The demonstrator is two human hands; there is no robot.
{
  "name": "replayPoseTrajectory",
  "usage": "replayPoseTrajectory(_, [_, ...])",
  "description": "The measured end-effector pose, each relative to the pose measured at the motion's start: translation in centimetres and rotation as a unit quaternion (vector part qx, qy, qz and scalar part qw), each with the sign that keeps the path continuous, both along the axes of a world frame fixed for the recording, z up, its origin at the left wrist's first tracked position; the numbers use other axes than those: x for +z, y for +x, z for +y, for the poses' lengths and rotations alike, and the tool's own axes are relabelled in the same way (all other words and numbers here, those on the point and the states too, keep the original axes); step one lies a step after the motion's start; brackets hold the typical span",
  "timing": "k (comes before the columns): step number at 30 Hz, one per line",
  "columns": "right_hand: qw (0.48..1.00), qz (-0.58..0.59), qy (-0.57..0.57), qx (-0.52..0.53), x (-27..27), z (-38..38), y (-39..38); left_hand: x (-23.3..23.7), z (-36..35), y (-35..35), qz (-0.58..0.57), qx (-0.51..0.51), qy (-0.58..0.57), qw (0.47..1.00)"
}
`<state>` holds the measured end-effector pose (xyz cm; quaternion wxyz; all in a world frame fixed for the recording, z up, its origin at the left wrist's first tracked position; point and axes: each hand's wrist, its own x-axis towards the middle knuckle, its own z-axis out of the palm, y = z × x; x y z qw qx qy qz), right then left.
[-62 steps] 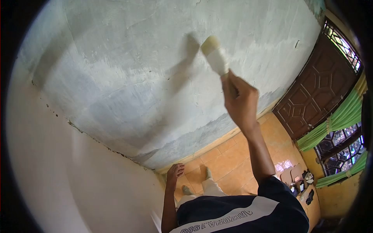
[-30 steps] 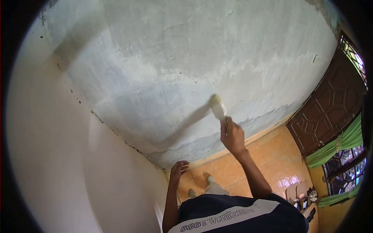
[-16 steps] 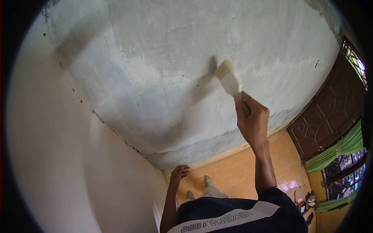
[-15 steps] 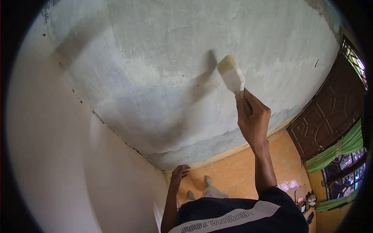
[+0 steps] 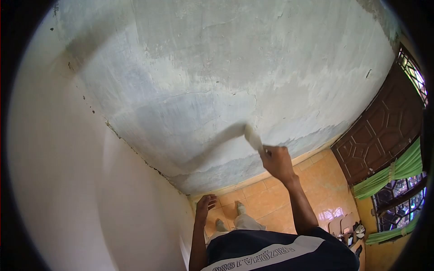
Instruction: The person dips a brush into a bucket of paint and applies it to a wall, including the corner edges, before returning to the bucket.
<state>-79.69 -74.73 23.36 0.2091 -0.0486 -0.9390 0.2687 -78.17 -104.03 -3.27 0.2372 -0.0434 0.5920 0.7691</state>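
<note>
My right hand [image 5: 279, 163] is closed round the handle of a wide, pale brush [image 5: 253, 137]. The brush tip points up and to the left, at the lower part of the grey, patchy wall [image 5: 203, 49], and its shadow falls to the left of it. Whether the bristles touch the wall I cannot tell. Low at the left, my left hand [image 5: 205, 206] hangs near the wall's corner with its fingers loosely curled and apart, holding nothing.
A plain pale wall [image 5: 63, 167] stands at the left. Orange floor tiles [image 5: 280, 201] lie below, with my feet on them. At the right are a dark wooden door [image 5: 379, 122], green curtains [image 5: 384, 178], a window [image 5: 400, 203] and small items [image 5: 348, 230] on the floor.
My right hand has moved down and slightly left with the brush, from higher on the wall to its lower part. My left hand has barely shifted.
</note>
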Motion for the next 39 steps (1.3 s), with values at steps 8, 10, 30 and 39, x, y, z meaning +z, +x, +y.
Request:
replayPoseTrajectory(8, [0.976,0.210,-0.037,-0.041,10.4,-1.8,-0.5,0.8,0.6,-0.7,0.027,-0.030,-0.019,0.999])
replayPoseTrajectory(10, [0.956,0.280,-0.054,-0.061,9.4,-2.2,-0.8,0.9,1.0,-0.5,0.022,-0.028,-0.023,0.999])
replayPoseTrajectory(30, [0.851,-0.174,-0.475,0.138,-18.2,-5.4,6.8,5.8,7.1,5.3,0.014,-0.014,-0.063,0.998])
replayPoseTrajectory(39, [0.895,-0.160,-0.391,0.140,-16.6,1.9,11.1,5.0,15.8,7.3,0.121,0.083,-0.056,0.988])
